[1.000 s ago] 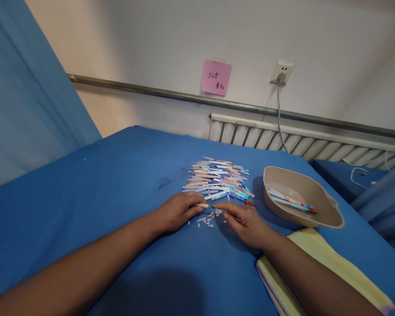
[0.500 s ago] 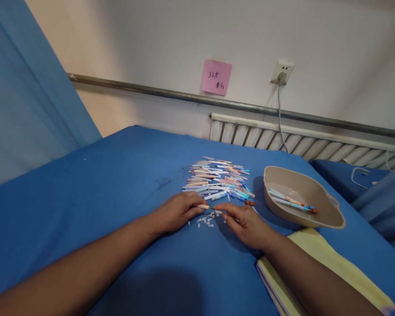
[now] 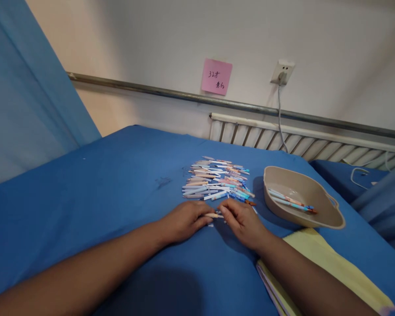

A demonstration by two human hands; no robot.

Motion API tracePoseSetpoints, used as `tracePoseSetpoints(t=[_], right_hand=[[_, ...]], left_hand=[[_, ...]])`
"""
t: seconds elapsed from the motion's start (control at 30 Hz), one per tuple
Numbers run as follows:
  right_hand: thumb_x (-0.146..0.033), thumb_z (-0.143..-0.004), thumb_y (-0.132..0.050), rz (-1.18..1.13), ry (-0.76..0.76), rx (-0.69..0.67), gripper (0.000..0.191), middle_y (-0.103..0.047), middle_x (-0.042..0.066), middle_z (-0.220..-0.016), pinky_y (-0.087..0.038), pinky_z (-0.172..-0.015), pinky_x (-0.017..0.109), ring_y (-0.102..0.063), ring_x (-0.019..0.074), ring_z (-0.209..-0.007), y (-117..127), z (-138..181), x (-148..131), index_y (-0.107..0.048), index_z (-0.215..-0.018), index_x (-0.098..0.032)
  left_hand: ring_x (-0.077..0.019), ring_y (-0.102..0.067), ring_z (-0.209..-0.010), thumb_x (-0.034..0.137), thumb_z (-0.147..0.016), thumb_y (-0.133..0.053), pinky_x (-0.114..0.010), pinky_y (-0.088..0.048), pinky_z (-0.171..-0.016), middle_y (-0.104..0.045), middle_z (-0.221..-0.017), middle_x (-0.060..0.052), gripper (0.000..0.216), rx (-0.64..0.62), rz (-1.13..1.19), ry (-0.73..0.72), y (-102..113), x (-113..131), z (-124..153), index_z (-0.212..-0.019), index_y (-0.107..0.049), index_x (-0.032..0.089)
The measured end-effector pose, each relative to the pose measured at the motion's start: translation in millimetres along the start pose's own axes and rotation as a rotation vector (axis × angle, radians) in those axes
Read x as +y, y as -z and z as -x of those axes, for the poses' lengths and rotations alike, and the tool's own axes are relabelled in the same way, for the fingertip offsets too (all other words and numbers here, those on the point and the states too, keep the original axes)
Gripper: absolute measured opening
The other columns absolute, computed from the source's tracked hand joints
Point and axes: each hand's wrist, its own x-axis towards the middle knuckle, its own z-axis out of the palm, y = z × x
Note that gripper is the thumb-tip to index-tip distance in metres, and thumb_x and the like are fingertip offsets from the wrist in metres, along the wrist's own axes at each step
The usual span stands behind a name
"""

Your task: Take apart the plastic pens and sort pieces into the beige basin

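My left hand (image 3: 186, 219) and my right hand (image 3: 240, 221) meet on the blue sheet (image 3: 102, 193), fingers pinched on the two ends of a small peach-coloured pen piece (image 3: 213, 215). Just beyond the fingertips lies a pile of several pastel pen pieces (image 3: 217, 180). A few tiny white bits lie under the fingers, mostly hidden. To the right stands a beige bowl (image 3: 316, 219) with a few finished pens (image 3: 291, 202) inside.
A yellow notebook (image 3: 329, 259) lies under my right forearm. Behind the bed are a metal rail, a white radiator (image 3: 299, 142), a pink note (image 3: 216, 77) and a wall socket with a cable (image 3: 282, 72). A blue curtain (image 3: 23, 96) hangs at left.
Both hands drew slightly nearer to me and closer together; the peach piece is now held between both hands, and the white bits are mostly covered.
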Motion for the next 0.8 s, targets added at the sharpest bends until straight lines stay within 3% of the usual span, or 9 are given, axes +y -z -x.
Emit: tracePoseSetpoints(t=[0.17,0.3,0.43,0.5,0.67,0.8], right_hand=[[-0.036,-0.096,-0.033,-0.180,0.004,0.146,0.030,-0.059,0.007,-0.104,-0.043,-0.085,0.030,-0.055,0.0178,-0.098,-3,-3,-8,-0.054,-0.110,-0.020],[-0.048,-0.096,-0.025,-0.263,0.056,0.110,0.045,-0.049,0.010,-0.126,-0.039,-0.097,0.035,-0.045,0.0208,-0.118,-1,1,-16,-0.046,-0.125,-0.021],[-0.062,-0.091,-0.019,-0.443,0.040,0.015,0.061,-0.040,0.009,-0.137,-0.037,-0.100,0.037,-0.038,0.0225,-0.126,-2,1,-14,-0.040,-0.133,-0.023],[-0.067,-0.088,-0.021,-0.577,0.003,0.007,0.065,-0.040,0.007,-0.138,-0.035,-0.101,0.039,-0.037,0.0235,-0.127,-4,-1,-9,-0.040,-0.133,-0.025],[-0.078,-0.080,-0.019,-0.872,-0.108,0.148,0.075,-0.046,0.009,-0.134,-0.040,-0.094,0.040,-0.042,0.0255,-0.124,7,-11,-1,-0.050,-0.124,-0.026],[-0.064,-0.084,-0.042,-0.806,-0.132,0.334,0.050,-0.063,0.008,-0.104,-0.046,-0.078,0.032,-0.058,0.0194,-0.092,36,-15,-6,-0.060,-0.104,-0.022]], left_hand=[[-0.0174,-0.059,-0.078,0.031,-0.093,-0.042,-0.025,-0.040,-0.071,-0.067,-0.087,-0.003,0.024,-0.028,0.140,-0.004,-8,12,-4,-0.099,-0.064,0.021],[-0.0182,-0.059,-0.077,0.034,-0.092,-0.044,-0.027,-0.040,-0.071,-0.066,-0.084,-0.004,0.024,-0.004,0.175,-0.027,-13,17,-6,-0.095,-0.064,0.021],[-0.0179,-0.058,-0.079,0.034,-0.093,-0.043,-0.026,-0.041,-0.072,-0.065,-0.086,-0.004,0.024,0.008,0.140,-0.027,-14,15,-7,-0.092,-0.062,0.020],[-0.0175,-0.057,-0.080,0.033,-0.094,-0.042,-0.025,-0.041,-0.072,-0.065,-0.087,-0.004,0.024,0.004,0.115,-0.024,-14,14,-8,-0.092,-0.061,0.019],[-0.0166,-0.056,-0.085,0.035,-0.096,-0.036,-0.025,-0.040,-0.076,-0.064,-0.090,-0.003,0.028,0.037,0.105,-0.058,-9,13,-8,-0.093,-0.060,0.020],[-0.0160,-0.055,-0.083,0.036,-0.095,-0.038,-0.024,-0.040,-0.076,-0.063,-0.089,-0.002,0.029,0.094,0.099,-0.044,-2,7,-8,-0.097,-0.061,0.020]])
